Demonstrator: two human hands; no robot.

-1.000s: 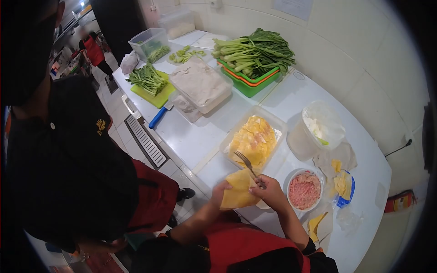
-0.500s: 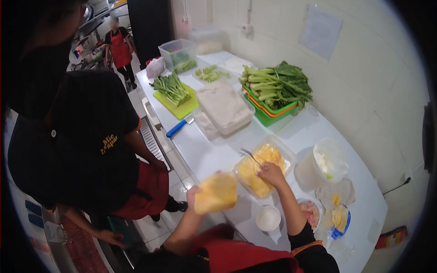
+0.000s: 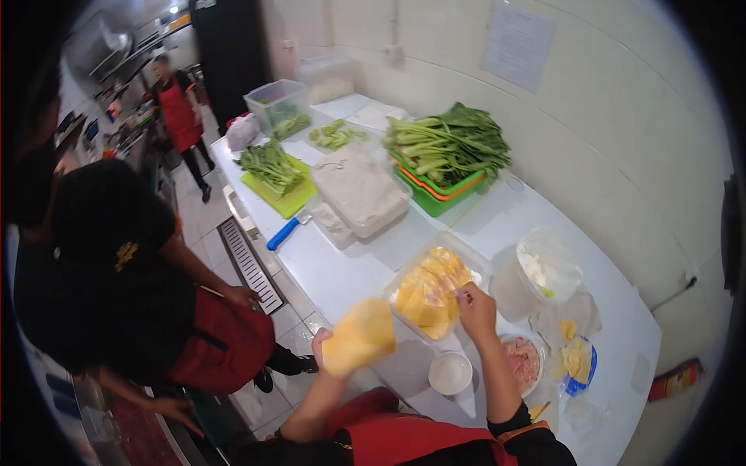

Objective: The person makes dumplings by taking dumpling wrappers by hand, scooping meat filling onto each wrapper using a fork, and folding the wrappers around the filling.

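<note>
My left hand (image 3: 322,342) grips a yellow square dough wrapper (image 3: 361,342), held up off the table's front edge and slightly blurred. Pinched fingers of my right hand (image 3: 476,312) are over the right side of a clear plastic tub (image 3: 397,317). Inside the tub lie several yellow folded dough pieces (image 3: 427,293). Whatever is between my right fingers is hidden; no fork shows there now. Close to my right forearm are a small white bowl (image 3: 451,375) and a bowl of pink minced meat (image 3: 524,363).
A white bucket (image 3: 519,283) and a blue packet with yellow wrappers (image 3: 577,365) stand right. Further back are leafy greens (image 3: 458,144) in stacked baskets, a lidded container (image 3: 361,194), a blue-handled knife (image 3: 284,233) and a green board (image 3: 297,200). A co-worker (image 3: 148,287) stands left; another is beyond.
My right hand has moved slightly right and down, and the fork visible earlier no longer shows. The left hand still holds the wrapper, now tilted. The nearby co-worker has shifted back and the view has turned.
</note>
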